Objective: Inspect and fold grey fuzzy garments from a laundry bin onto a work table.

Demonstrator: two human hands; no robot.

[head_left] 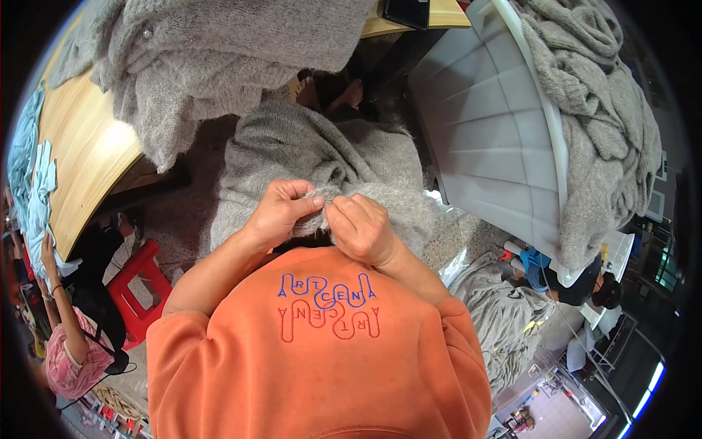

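A fuzzy grey knitted garment [270,150] lies spread over my lap. Both my hands meet at its near edge, close in front of my chest. My left hand [281,212] pinches the knit between thumb and forefinger. Right beside it, my right hand [362,225] is closed with curled fingers on the same edge. Whether a small tool sits between the fingertips cannot be seen. More grey knitwear [212,58] is heaped on the wooden table ahead and hangs over its edge.
A large grey plastic bin [490,132], piled with grey knits [585,95], stands at my right. More knits [497,314] lie behind it. To my left are a red stool [135,293], light-blue cloth [33,183] on the wooden table [91,154], and a person in pink [77,351]. A dark phone-like object [406,12] lies ahead.
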